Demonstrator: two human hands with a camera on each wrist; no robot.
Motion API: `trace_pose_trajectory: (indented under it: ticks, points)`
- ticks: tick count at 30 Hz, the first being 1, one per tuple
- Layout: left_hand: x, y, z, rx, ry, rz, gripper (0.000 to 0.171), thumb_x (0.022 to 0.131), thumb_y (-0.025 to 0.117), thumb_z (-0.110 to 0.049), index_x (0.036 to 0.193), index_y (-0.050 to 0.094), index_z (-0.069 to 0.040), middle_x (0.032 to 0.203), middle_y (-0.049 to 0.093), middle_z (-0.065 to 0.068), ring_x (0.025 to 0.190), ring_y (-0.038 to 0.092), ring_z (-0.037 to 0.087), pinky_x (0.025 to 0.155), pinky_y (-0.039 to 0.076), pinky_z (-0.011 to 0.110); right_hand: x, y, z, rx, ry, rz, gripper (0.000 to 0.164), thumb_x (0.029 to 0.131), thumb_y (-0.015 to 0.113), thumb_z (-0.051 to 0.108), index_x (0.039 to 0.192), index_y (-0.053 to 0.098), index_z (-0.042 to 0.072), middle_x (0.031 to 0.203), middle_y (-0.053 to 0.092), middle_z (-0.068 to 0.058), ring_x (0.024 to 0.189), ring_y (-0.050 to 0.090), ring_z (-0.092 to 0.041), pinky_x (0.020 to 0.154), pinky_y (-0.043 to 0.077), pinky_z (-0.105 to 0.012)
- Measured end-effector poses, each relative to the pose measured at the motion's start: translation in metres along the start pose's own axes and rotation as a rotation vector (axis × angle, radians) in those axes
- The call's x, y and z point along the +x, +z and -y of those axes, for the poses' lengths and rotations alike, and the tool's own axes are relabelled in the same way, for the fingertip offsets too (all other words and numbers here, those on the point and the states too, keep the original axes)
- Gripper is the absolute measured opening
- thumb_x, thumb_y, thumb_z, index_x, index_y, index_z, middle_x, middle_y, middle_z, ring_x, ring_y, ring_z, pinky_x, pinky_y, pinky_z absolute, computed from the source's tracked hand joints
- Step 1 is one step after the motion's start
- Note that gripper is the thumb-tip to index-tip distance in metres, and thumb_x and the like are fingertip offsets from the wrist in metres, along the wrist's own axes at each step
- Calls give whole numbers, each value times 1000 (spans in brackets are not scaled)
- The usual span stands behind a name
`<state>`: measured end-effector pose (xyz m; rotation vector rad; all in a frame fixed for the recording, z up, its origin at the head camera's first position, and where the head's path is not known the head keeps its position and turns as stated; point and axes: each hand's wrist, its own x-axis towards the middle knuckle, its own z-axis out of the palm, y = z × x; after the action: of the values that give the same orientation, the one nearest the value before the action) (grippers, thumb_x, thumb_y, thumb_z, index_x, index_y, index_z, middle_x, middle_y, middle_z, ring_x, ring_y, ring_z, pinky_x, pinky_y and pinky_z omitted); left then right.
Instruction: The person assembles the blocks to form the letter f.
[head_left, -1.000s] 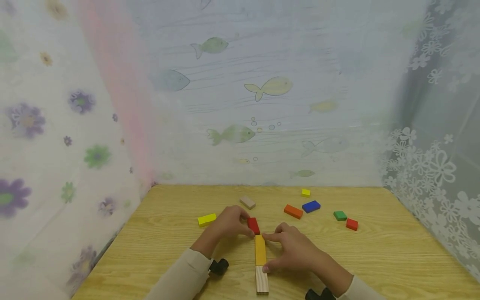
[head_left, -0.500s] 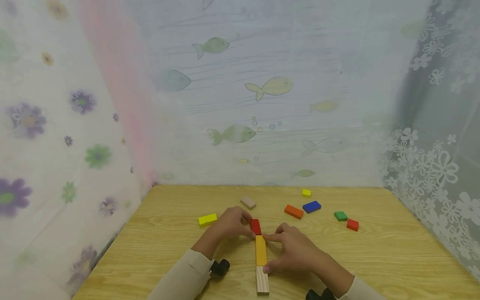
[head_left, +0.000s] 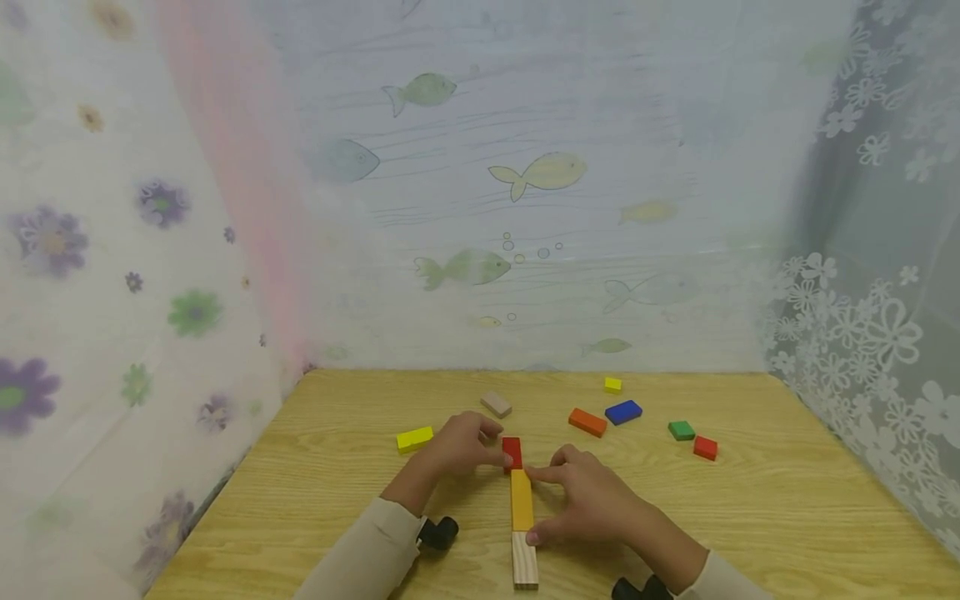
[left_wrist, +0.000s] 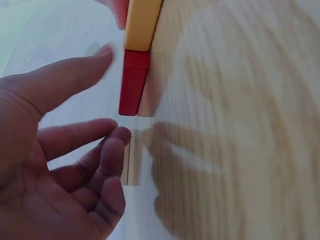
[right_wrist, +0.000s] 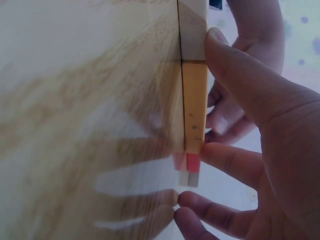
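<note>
Three blocks lie end to end on the table: a plain wood block (head_left: 525, 562) nearest, an orange-yellow block (head_left: 521, 502) in the middle and a red block (head_left: 513, 446) at the far end. My left hand (head_left: 461, 443) is just left of the red block. In the left wrist view its thumb and loosely bent fingers stand apart from the red block (left_wrist: 133, 82). My right hand (head_left: 588, 500) is spread along the row's right side. Its thumb touches the plain block, and its index fingertip is at the far end of the orange-yellow block (right_wrist: 195, 107).
Left of the row lies a yellow block (head_left: 415, 440), and behind it a pale wood block (head_left: 496, 405). An orange block (head_left: 587, 422), a blue block (head_left: 623, 412) and a small yellow block (head_left: 612, 385) lie back right. Farther right are small green (head_left: 681, 431) and red (head_left: 705, 448) blocks.
The red block has shifted right and turned from slanted to nearly in line with the orange-yellow block. The left fingers have come off it; the right hand has stayed put.
</note>
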<state>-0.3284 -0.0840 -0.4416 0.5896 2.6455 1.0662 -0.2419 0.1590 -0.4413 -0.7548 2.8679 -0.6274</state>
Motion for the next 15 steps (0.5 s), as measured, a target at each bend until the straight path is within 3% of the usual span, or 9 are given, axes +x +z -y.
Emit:
trace_pose_trajectory:
  ticks: [8, 15]
  points:
    - [-1, 0, -1, -40, -34, -7, 49, 87, 85, -24, 131, 71, -7, 97, 68, 1, 79, 60, 20, 70, 54, 33, 1, 1, 0, -5, -2, 1, 93, 68, 77, 81, 146, 60, 34, 115, 55, 3, 93, 48, -13, 72, 43, -30]
    - [0, 1, -1, -11, -21, 2, 43, 87, 85, -25, 126, 75, -12, 92, 68, 0, 78, 60, 19, 68, 53, 32, 1, 0, 0, 0, -1, -5, 91, 68, 79, 79, 144, 62, 33, 116, 55, 2, 94, 48, -14, 72, 44, -31]
